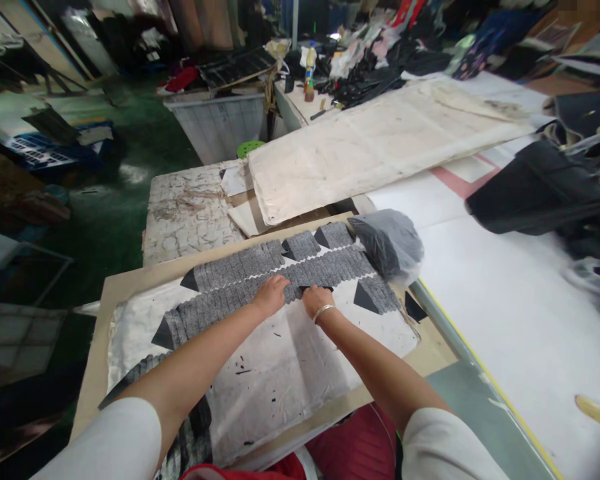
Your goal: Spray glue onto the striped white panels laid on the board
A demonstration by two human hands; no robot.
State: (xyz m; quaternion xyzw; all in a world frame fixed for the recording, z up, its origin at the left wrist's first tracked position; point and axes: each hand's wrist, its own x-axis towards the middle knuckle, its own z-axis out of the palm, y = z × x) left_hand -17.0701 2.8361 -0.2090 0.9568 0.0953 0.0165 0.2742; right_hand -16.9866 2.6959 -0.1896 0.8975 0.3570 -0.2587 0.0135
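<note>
Several grey ribbed pieces with black pointed ends, seemingly fabric, lie in overlapping rows on a white cloth-covered board [300, 360]. One long row of these grey pieces [240, 263] runs along the back, and another row [200, 313] lies closer. My left hand [271, 297] rests at the front edge of the nearer row, fingers apart as far as they show. Just right of it, my right hand [317, 301] has its fingers closed on a small black fabric piece [326, 289] above the grey row. A bracelet circles the right wrist.
A clear plastic bag with dark contents [390, 243] sits at the board's back right corner. Behind is a large cream padded slab [380, 147]. A white table [520, 300] with black cloth [540, 187] extends right. A grey bin [220, 127] stands farther back.
</note>
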